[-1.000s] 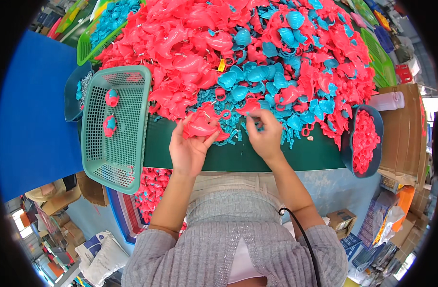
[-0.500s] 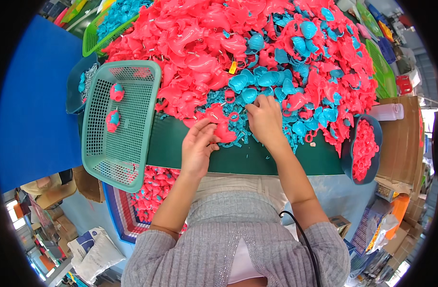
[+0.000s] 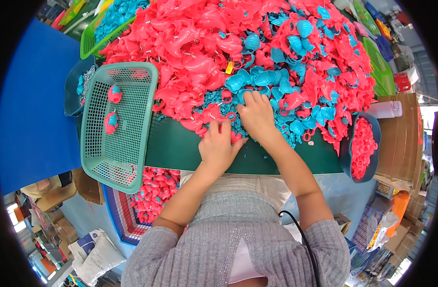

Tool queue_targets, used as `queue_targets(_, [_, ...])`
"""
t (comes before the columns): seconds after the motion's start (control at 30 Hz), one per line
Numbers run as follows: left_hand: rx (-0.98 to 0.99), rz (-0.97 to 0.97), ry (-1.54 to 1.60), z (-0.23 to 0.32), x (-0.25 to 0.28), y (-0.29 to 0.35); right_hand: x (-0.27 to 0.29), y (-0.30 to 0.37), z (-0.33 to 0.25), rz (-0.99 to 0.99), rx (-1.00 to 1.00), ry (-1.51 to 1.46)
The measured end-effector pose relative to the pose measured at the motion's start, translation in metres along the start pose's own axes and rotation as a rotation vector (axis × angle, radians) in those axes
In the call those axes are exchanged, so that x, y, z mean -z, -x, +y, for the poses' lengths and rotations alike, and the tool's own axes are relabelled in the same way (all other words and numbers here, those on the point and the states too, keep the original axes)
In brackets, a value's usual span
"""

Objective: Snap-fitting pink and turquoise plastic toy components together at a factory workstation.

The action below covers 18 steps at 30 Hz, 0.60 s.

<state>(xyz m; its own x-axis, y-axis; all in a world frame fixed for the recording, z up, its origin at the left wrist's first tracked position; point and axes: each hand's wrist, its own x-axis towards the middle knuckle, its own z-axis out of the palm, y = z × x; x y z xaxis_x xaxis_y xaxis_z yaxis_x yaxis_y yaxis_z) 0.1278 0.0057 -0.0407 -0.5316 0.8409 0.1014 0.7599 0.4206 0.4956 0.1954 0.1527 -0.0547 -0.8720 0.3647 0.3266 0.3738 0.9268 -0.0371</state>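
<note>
My left hand [image 3: 217,147] is at the near edge of the heap, its fingers and thumb closed round a glossy pink plastic piece [image 3: 236,137] that is mostly hidden under them. Just to its right, my right hand [image 3: 257,117] reaches into small blue plastic parts [image 3: 214,98], fingertips bent down and pressed together; what they grip is hidden. Blue shell-shaped pieces [image 3: 264,78] lie right beyond these fingertips. A large heap of pink plastic pieces [image 3: 195,38] spreads over the far side of the table.
A green mesh basket [image 3: 152,105] at left holds two pink-and-blue assembled pieces [image 3: 111,122]. Behind it sits a dark bin [image 3: 71,95] of small metal parts. A dark bin [image 3: 377,148] of pink rings stands at right. Below the green table [image 3: 180,155] is a crate [image 3: 116,210] of pink-and-blue pieces.
My left hand has moved right and forward from beside the pink piece and closed over it. My right hand has shifted slightly left, staying among the blue parts.
</note>
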Motion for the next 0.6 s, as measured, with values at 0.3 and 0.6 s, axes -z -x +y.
queue_targets(0.3, [0.204, -0.019, 0.78, -0.021, 0.014, 0.001, 0.012, 0.006, 0.018, 0.323, -0.126, -0.529])
queue_targets(0.6, [0.193, -0.225, 1.605, 0.005, 0.013, -0.001, 0.048, 0.035, -0.025, 0.079, -0.464, -1.472])
